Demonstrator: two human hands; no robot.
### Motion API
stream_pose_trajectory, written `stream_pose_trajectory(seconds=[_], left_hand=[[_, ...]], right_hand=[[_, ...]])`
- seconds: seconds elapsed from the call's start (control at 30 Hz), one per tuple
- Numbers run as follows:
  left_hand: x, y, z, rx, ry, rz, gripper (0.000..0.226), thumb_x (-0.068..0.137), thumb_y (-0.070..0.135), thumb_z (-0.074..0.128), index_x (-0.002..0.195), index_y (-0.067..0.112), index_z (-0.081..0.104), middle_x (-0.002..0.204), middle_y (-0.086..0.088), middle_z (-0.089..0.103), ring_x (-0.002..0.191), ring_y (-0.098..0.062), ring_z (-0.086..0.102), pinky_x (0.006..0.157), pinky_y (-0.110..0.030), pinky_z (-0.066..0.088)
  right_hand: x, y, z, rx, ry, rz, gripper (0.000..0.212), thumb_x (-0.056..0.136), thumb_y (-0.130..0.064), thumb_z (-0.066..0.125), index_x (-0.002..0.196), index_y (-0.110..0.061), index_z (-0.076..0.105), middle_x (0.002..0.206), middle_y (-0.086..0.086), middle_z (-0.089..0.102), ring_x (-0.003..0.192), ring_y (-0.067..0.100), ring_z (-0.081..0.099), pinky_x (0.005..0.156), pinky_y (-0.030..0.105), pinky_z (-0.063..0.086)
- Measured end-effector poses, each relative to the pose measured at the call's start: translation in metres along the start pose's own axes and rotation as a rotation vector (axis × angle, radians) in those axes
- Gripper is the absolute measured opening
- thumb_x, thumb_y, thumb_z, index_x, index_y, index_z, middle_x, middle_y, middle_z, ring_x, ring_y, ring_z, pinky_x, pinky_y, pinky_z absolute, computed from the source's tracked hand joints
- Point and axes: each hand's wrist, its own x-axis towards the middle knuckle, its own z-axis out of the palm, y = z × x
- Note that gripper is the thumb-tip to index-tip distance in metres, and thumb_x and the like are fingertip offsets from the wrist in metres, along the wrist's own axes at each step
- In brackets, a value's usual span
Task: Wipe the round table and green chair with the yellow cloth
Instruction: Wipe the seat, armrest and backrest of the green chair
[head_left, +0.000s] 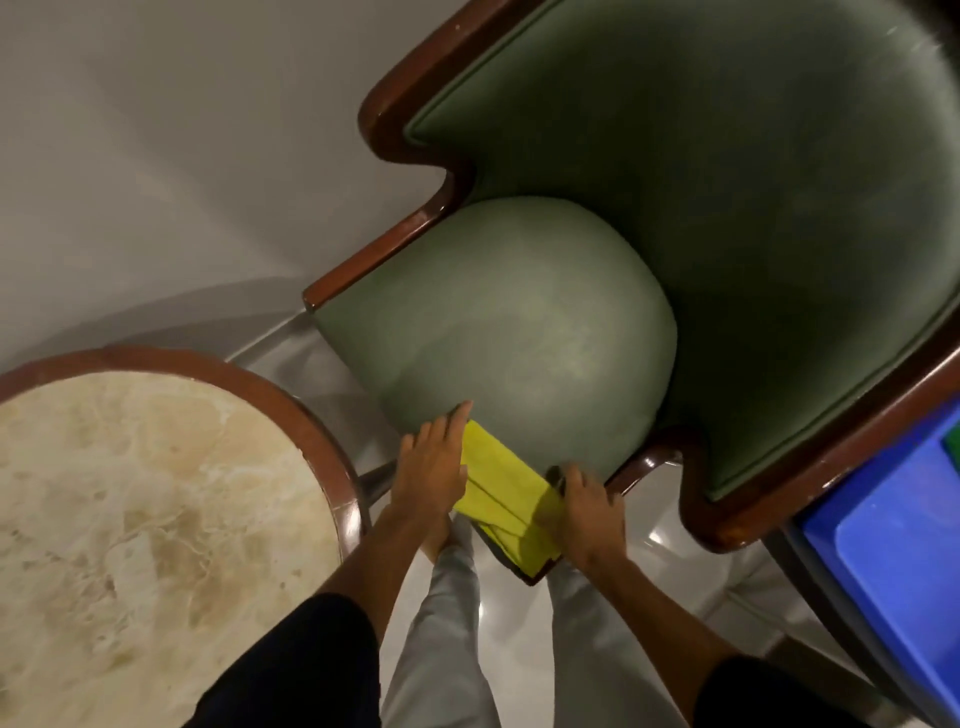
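Your left hand (434, 462) lies flat and your right hand (584, 499) grips the folded yellow cloth (501, 493) on the chair's (524, 332) rounded green seat.

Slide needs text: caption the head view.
Both hands, left and right, press yellow cloth on green chair.

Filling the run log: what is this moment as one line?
stage: chair | left hand: flat on yellow cloth | right hand: holding cloth | cloth: front edge of green chair seat | round table: untouched
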Motion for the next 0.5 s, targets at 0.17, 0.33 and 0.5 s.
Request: stream_pose_trajectory(seconds=[0.17, 0.33, 0.5], left_hand=[[-0.004, -0.004, -0.022, -0.058, -0.202, -0.031, 0.033, 0.084, 0.033, 0.061, 0.115, 0.024, 0.061, 0.125, -0.004, 0.051, 0.121, -0.026, 0.046, 0.097, -0.039, 0.04], [-0.003, 0.051, -0.083, -0.545, -0.131, -0.028, 0.042, 0.054, 0.05, 0.06, 0.078, 0.017, 0.062, 0.09, -0.001, 0.063, 0.084, -0.019, 0.057, 0.077, -0.034, 0.046], [0.039, 0.165, -0.174, -1.07, -0.121, -0.015, 0.041, 0.057, 0.023, 0.066, 0.096, 0.013, 0.057, 0.076, -0.005, 0.061, 0.069, -0.017, 0.055, 0.065, -0.032, 0.047]], right_hand=[[-0.005, -0.009, -0.044, 0.214, 0.008, -0.117, 0.021, 0.074, -0.032, 0.063, 0.091, -0.021, 0.059, 0.096, 0.002, 0.059, 0.096, 0.025, 0.057, 0.077, 0.031, 0.042], [-0.011, 0.017, -0.155, 0.706, 0.176, -0.113, 0.031, 0.069, -0.021, 0.075, 0.088, -0.026, 0.05, 0.07, -0.011, 0.06, 0.068, 0.011, 0.062, 0.059, 0.015, 0.045], [-0.011, 0.08, -0.283, 0.741, 0.588, -0.192, 0.032, 0.081, -0.031, 0.074, 0.103, -0.031, 0.05, 0.078, -0.014, 0.063, 0.073, 0.0, 0.061, 0.065, 0.014, 0.045]])
